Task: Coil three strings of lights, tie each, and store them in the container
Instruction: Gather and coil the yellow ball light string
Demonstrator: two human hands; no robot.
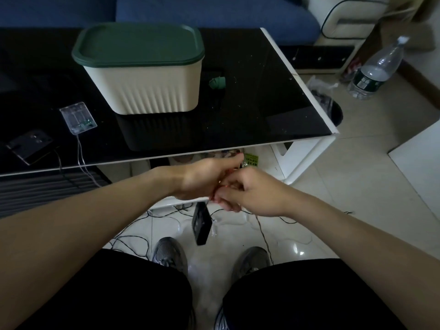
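My left hand (204,177) and my right hand (247,194) meet below the table's front edge, both gripping a thin dark string of lights. A black battery box (202,223) hangs from that string under my hands, and its wire (133,239) trails in loops over the floor. The cream container (145,89) with a green lid (138,45) stands shut on the black table (262,103). A clear battery box (78,117) with pale wire and a black battery box (29,146) lie at the table's left front. A green roll of tie (217,82) lies right of the container.
A plastic bottle (378,70) stands on the floor at the right, beside a black bin (333,110) with a plastic bag. A blue sofa (214,13) runs behind the table. My knees and shoes (170,254) are below my hands.
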